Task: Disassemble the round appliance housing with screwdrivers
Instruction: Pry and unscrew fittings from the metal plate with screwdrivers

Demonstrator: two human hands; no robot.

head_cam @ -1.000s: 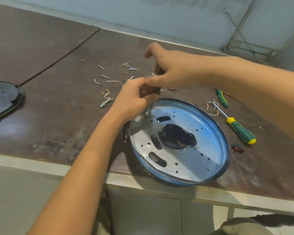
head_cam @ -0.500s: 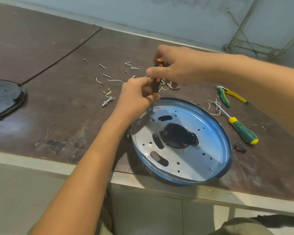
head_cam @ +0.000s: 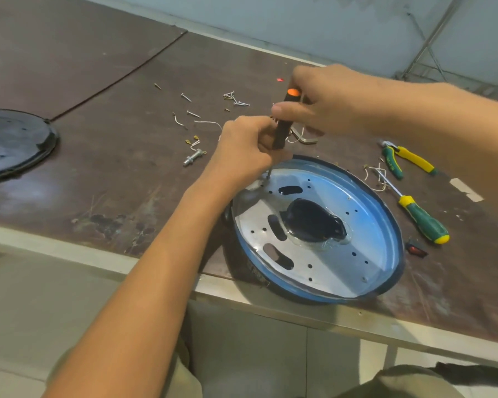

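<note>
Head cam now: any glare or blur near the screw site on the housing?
Head view: blue-white glare washes the right half of the housing plate. The screwdriver tip lands in a dimmer patch beside the left hand but is legible. Neither that hand nor the right hand shows motion smear.

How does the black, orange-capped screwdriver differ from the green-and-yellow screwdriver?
The black, orange-capped screwdriver stands nearly upright, tip on the round blue housing; the green-and-yellow screwdriver lies on the brown table. The left hand and right hand hold the black one; the green one is untouched. Both have metal shafts.
</note>
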